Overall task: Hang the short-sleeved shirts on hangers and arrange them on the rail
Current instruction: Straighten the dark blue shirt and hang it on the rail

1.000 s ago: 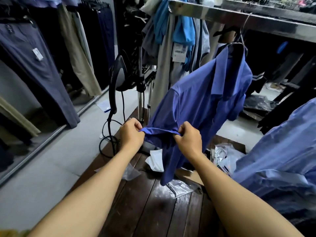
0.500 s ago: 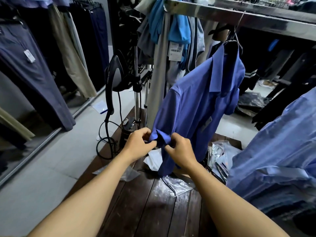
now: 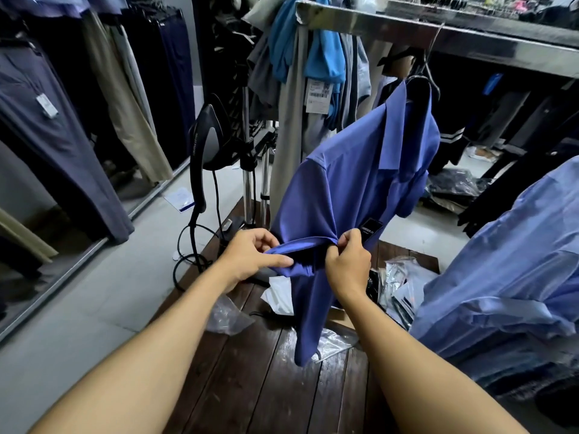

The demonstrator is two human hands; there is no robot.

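My two bare forearms reach up from the bottom corners of the frame and meet at the centre. There they hold the sleeve of a short-sleeved shirt of smooth, faintly glossy violet-blue cloth.

My left hand pinches one end of the sleeve hem, with the thumb lying long and flat across the fold and the fingers curled behind it. My right hand is closed in a loose fist, nipping the other end of the hem between thumb and fingertips. The hem runs as a narrow, taut band between the two hands.

The shirt hangs centre-right with its collar up on a dark hanger. The hanger's thin wire hook rises to a flat, shiny metal rail across the upper right. The body of the shirt falls in soft folds to a pointed tail below my hands. A small black tag dangles just above my right hand.

Beneath is a platform of dark, grainy wooden planks strewn with crinkled clear plastic bags. A black teardrop-shaped steamer head sits on a chrome pole at centre-left, and its cord loops down to the floor. Matte grey and beige trousers hang at the upper left. A rumpled heap of pale blue shirts fills the right edge.
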